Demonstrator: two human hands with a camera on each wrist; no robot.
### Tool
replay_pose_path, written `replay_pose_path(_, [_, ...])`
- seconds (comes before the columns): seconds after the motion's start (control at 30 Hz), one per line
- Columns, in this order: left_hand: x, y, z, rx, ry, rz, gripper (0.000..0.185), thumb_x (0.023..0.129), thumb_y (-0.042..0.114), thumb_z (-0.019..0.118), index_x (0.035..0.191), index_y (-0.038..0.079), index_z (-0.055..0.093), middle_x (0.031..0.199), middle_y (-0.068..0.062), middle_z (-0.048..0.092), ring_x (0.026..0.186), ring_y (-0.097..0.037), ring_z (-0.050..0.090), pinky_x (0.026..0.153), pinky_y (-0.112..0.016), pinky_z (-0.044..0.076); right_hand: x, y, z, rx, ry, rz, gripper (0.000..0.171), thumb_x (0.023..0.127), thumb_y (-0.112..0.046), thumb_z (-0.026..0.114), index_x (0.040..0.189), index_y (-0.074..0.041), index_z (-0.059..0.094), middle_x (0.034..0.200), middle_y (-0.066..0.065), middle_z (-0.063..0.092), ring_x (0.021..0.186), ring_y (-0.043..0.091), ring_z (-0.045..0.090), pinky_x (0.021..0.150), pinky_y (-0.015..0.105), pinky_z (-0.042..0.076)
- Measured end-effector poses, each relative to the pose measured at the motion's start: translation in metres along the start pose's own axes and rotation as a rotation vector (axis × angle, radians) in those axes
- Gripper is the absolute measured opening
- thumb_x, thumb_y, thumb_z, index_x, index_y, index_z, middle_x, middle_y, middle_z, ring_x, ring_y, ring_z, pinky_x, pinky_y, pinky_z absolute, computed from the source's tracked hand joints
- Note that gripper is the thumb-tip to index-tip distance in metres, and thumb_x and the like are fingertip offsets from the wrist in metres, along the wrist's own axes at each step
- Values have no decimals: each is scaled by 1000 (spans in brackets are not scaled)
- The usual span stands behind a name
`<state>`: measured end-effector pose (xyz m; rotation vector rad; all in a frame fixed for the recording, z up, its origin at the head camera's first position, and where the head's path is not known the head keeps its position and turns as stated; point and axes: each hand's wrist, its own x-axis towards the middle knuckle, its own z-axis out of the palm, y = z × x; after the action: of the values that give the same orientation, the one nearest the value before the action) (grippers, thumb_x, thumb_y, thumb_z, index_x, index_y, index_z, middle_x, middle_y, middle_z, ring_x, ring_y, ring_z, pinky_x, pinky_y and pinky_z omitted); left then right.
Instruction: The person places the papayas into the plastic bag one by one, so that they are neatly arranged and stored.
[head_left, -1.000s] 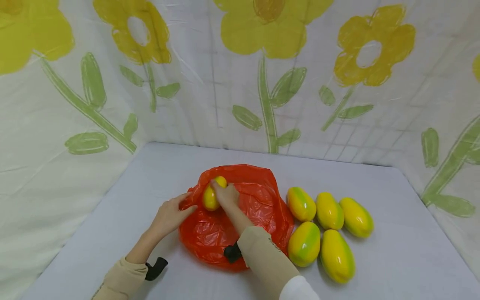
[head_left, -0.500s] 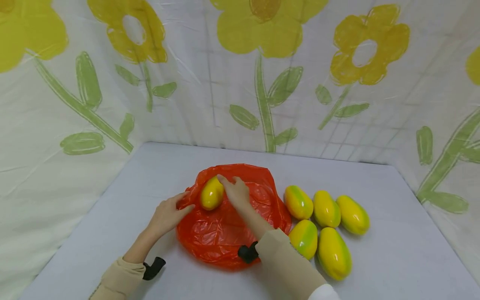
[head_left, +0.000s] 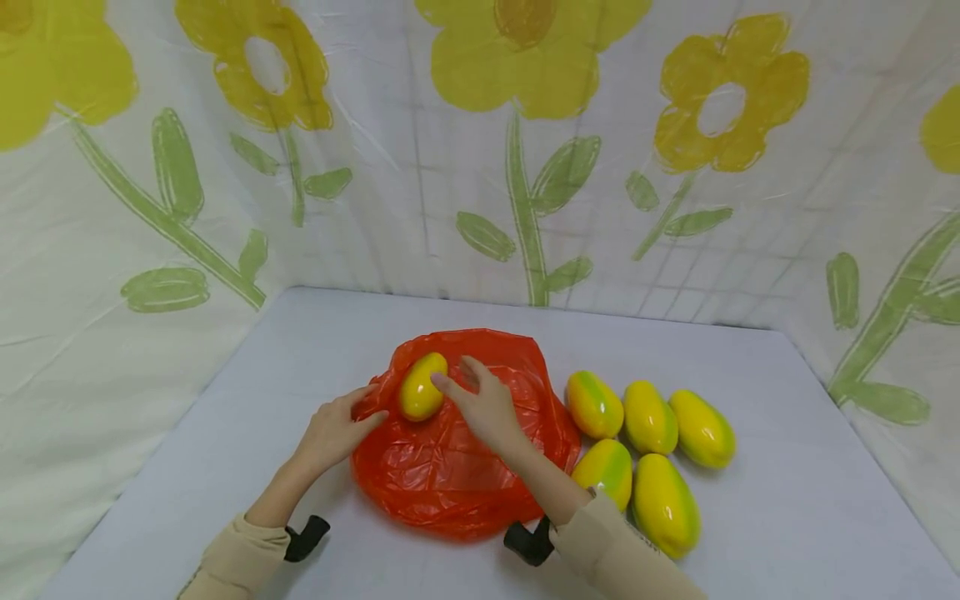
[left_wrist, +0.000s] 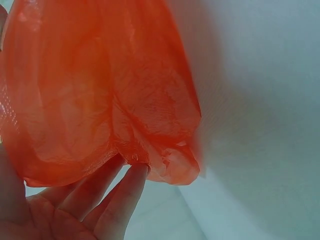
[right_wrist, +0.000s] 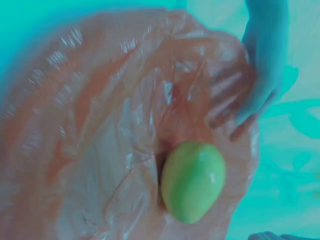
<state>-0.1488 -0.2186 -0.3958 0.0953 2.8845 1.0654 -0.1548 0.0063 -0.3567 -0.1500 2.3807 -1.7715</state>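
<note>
A red plastic bag [head_left: 450, 467] lies spread with its mouth up on the table. Inside, towards its left wall, rests a glossy yellow oblong fruit [head_left: 423, 387], mango- or papaya-like; in the right wrist view this fruit [right_wrist: 193, 181] looks greenish. My left hand [head_left: 335, 429] holds the bag's left rim, thumb inside and fingers outside. Seen from the left wrist, those fingers [left_wrist: 122, 205] lie against the red plastic [left_wrist: 145, 90]. Over the bag, just right of the fruit, my right hand [head_left: 487, 408] has its fingers spread and holds nothing.
Several more of these fruits [head_left: 651, 417] lie grouped on the table right of the bag, close to its edge. The right forearm passes beside the nearest ones. A white table [head_left: 315, 342] ends at a flower-printed curtain [head_left: 390, 208] behind and at the sides.
My right hand has let go of the fruit in the bag and drawn back to the right with its fingers opening. The left hand stays at the bag's rim.
</note>
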Motion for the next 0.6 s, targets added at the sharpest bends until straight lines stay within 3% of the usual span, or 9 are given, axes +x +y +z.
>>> replay_pose_path(0.27, [0,0,1,-1,-5,-8,52,94,24,60,137,-5,50,122,-27,60,90,-30,58,71,-38,52,-37,13,-17,-2,-35,-75,74,91,-46,64,148,-6,37,149,15,43,136,31,40,104,52,38])
replay_pose_path(0.6, [-1,1,1,2,-10,2,53,94,24,59,137,-6,49,126,-29,58,97,-35,59,76,-43,54,-74,34,-42,-173,65,-46,76,84,-47,71,145,-9,44,142,13,50,129,36,45,96,57,43])
